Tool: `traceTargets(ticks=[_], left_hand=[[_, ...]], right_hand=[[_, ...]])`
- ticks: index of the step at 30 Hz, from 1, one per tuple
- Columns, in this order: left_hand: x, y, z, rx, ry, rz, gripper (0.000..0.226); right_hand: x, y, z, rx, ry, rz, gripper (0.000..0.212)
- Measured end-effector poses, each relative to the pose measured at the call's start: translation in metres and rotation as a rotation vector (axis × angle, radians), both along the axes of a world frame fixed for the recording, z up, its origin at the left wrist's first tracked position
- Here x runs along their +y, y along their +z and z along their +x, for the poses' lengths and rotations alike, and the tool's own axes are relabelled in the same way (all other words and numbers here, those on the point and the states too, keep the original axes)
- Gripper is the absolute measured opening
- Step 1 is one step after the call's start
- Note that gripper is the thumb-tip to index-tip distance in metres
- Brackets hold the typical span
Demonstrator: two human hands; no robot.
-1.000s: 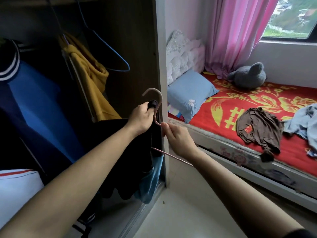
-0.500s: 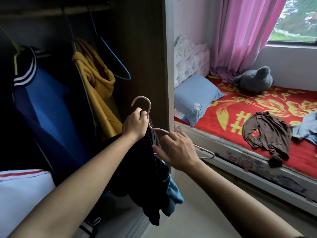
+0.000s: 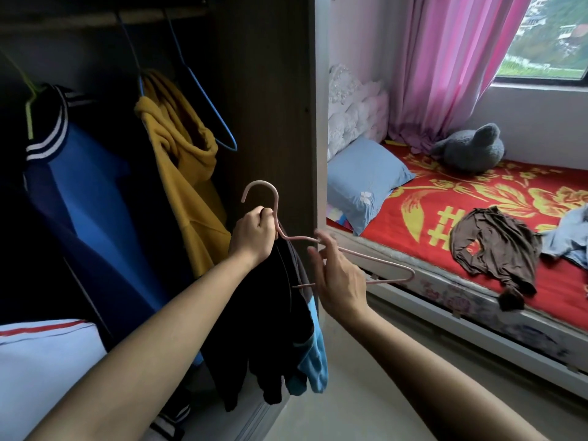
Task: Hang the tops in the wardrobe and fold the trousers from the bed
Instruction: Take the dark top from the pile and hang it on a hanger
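Black top (image 3: pixel 264 329) hangs low centre of the frame, bunched on one side of the pink hanger (image 3: pixel 375 261). Left hand (image 3: pixel 253 233) is closed round the hanger's neck; right hand (image 3: pixel 339 275) is loosely open at the bare arm, perhaps touching it. Best to draw the collar over that arm before lifting to the rail (image 3: pixel 105 19).

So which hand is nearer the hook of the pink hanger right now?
Left. The left hand grips the pink hanger at its neck, directly below the hook. The right hand is open lower down, by the hanger's shoulder and bottom bar.
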State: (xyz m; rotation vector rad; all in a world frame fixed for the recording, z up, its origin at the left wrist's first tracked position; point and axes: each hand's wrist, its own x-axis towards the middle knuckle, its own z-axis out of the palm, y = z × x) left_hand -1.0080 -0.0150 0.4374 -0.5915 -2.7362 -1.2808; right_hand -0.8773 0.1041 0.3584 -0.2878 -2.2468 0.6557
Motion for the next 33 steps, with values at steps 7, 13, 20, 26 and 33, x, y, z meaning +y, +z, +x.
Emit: traceTargets(ticks=[7, 13, 20, 26, 33], left_hand=[[-0.020, -0.009, 0.000, -0.105, -0.224, 0.169, 0.035], [-0.018, -0.017, -0.001, -0.112, -0.238, -0.046, 0.045], [-0.006, 0.002, -0.014, 0.189, -0.098, -0.013, 0.026], [-0.012, 0.028, -0.037, 0.246, -0.061, 0.092, 0.026], [-0.015, 0.028, -0.045, 0.158, -0.068, 0.109, 0.023]], right_hand=[[0.009, 0.005, -0.011, -0.088, -0.068, 0.065, 0.035], [0.008, 0.001, -0.022, -0.052, 0.012, -0.115, 0.027], [-0.020, -0.038, -0.020, -0.112, 0.412, -0.314, 0.061], [-0.011, -0.071, -0.025, -0.402, 0.430, -0.126, 0.046], [0.017, -0.061, -0.035, -0.506, 0.330, 0.028, 0.058]])
